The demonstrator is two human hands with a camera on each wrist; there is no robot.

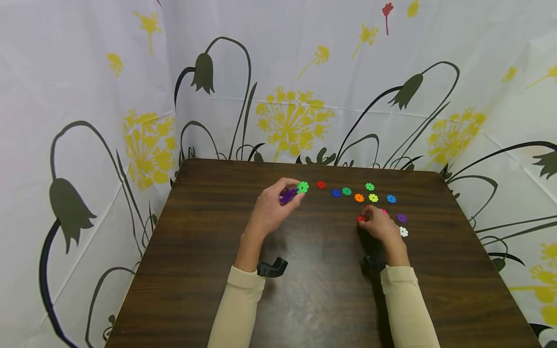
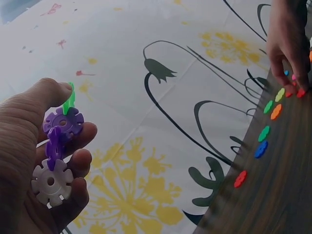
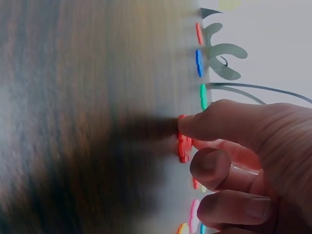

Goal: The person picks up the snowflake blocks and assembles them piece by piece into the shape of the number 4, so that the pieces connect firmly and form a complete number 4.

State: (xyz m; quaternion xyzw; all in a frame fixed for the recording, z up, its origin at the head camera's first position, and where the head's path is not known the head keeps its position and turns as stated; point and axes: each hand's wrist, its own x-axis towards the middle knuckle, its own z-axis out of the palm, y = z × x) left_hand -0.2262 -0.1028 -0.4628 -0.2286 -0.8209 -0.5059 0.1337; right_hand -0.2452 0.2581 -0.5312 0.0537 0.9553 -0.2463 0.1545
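Observation:
My left hand (image 1: 269, 209), raised over the table's middle, grips a short chain of notched flower discs. At its tip a bright green disc (image 1: 302, 187) stands under the thumb. Below that come two purple discs (image 2: 70, 127) and a white disc (image 2: 43, 184), slotted into each other at angles; the fingers curl behind them. My right hand (image 1: 382, 226) is low at the table on the right. Its thumb and forefinger pinch a red flower disc (image 3: 185, 148) at the table surface. A pink disc (image 1: 385, 211) is partly hidden behind this hand.
Loose discs lie scattered across the brown table (image 1: 322, 290): red (image 1: 321, 184), dark blue (image 1: 336, 193), orange (image 1: 359, 197), yellow (image 1: 373, 198), light blue (image 1: 391, 198), purple (image 1: 402, 218), white (image 1: 403, 232) and two greens. A flowered curtain (image 1: 278, 58) hangs behind the table's far edge.

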